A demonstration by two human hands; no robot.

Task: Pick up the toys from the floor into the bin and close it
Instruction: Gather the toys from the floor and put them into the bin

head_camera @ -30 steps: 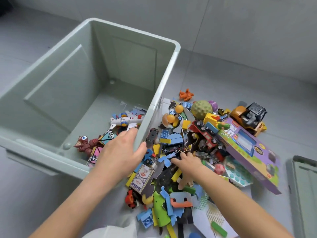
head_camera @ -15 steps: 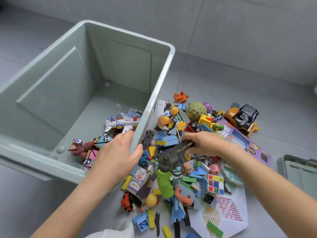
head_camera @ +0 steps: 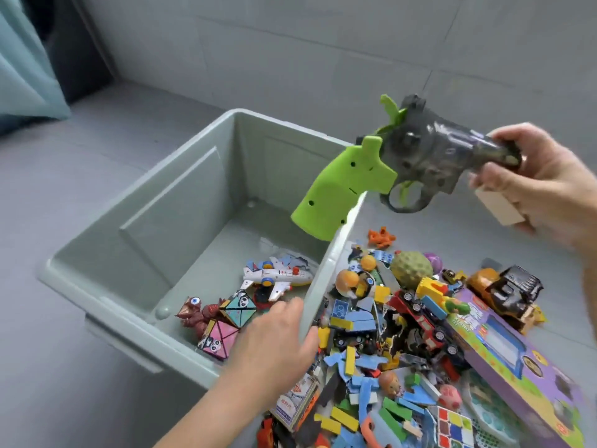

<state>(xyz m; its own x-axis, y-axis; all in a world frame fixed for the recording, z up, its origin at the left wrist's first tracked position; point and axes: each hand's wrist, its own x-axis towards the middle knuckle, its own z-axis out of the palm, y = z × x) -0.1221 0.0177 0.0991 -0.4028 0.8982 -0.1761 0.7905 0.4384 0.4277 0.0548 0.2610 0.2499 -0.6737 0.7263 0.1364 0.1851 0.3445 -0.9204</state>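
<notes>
The right hand [head_camera: 533,182] holds a toy revolver [head_camera: 416,163] by its barrel, grip clenched on it, the green handle hanging above the right rim of the open grey-green bin [head_camera: 168,202]. The left hand [head_camera: 274,344] clasps that same rim at its near end. Inside the bin lie a toy airplane [head_camera: 274,276] and folded cubes [head_camera: 232,315]. Right of the bin, a toy pile [head_camera: 403,334] covers the floor [head_camera: 64,189].

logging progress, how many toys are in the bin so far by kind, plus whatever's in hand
toy plane: 1
monster figure: 1
panda cubes: 2
hidden bits under the plane: cannot count
toy gun, held by the right hand: 1
total: 4 clear in the bin, 5 with the held one
</notes>
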